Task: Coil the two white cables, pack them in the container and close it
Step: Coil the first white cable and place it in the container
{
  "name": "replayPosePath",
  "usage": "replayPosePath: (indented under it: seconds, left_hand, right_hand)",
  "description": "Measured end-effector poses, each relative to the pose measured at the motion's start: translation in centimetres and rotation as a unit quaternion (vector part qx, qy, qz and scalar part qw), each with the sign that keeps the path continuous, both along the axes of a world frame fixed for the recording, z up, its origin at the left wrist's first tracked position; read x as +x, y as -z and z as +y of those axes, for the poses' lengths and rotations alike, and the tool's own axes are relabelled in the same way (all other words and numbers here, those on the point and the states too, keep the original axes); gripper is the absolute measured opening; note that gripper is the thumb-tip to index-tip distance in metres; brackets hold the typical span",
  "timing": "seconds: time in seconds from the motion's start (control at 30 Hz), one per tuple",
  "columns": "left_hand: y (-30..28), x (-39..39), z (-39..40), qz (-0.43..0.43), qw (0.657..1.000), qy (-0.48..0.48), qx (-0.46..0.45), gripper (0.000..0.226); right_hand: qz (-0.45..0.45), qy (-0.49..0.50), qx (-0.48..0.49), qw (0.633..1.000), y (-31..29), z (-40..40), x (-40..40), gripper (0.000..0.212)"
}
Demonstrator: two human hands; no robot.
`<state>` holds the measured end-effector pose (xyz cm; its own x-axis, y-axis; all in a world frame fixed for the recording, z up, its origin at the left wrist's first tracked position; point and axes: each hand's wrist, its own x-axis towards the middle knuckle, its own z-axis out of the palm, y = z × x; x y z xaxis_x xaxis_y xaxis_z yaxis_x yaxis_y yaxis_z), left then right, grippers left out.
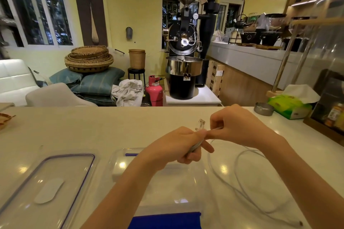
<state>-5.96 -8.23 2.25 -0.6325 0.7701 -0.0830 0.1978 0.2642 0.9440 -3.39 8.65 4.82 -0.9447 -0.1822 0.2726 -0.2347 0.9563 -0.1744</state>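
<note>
Fingers of the left hand (178,145) curl round a bundle of thin white cable (247,176), its metal USB plug (201,123) sticking up and away from the knuckles. The right hand (240,126), just beside it, pinches the strand near the plug. From there the loose length falls to the glossy white table (93,132) on the right and runs in wide loops toward the near edge, so the right hand is nearer the slack. Below the left forearm sits the clear rectangular plastic container (163,188); its clear purple-rimmed lid (55,178) lies to its left. A second cable I cannot make out, perhaps hidden or blurred.
</note>
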Motion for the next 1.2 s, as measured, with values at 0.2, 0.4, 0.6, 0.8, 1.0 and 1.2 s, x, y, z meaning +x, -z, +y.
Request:
replayPosePath:
  seconds: [0.2,0.4,0.6,0.8,1.0,1.2]
  left_hand:
    - [0.6,-0.2,0.9,0.008,0.996,-0.085,0.015,0.049]
    - [1.3,-0.9,1.2,0.102,0.976,-0.183,0.067,0.040]
    - [1.7,-1.2,1.2,0.164,0.941,-0.251,0.158,0.039]
    - [0.7,-0.9,0.7,0.033,0.949,-0.228,0.217,0.045]
    - [0.5,-1.0,0.6,-0.061,0.951,-0.212,0.218,0.040]
    - [0.4,-1.7,0.2,-0.207,0.938,-0.107,0.258,0.037]
  right_hand:
    - [-0.003,0.020,-0.032,0.999,0.0,-1.1,0.6,0.025]
    - [-0.082,-0.026,-0.218,0.972,0.5,-2.6,1.8,0.023]
    - [0.010,-0.027,-0.347,0.937,1.5,-3.6,2.0,0.016]
    - [0.159,-0.059,-0.207,0.964,2.4,-4.6,2.6,0.035]
    - [0.179,-0.061,-0.144,0.971,2.4,-4.9,3.3,0.040]
    - [0.236,-0.100,-0.374,0.891,1.4,-4.3,3.7,0.046]
